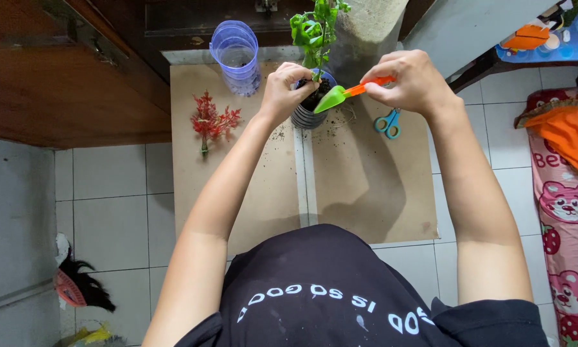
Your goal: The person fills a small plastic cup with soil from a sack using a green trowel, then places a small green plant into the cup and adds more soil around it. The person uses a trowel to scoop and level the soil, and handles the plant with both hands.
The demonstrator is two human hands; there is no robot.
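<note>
My left hand (285, 88) grips the rim of a small ribbed pot (305, 117) filled with dark soil, which stands on a brown board (250, 186). A green leafy plant (315, 29) rises out of the pot. My right hand (412, 81) pinches the orange handle of a small trowel (347, 94). Its green blade rests over the soil at the pot's right edge.
A clear blue plastic bottle piece (236, 56) stands at the board's far left. A red plant sprig (212, 122) lies left of the pot, blue scissors (387, 123) to its right. Dark wooden furniture (77, 77) lies left, patterned bedding (568, 212) right. Soil crumbs dot the board.
</note>
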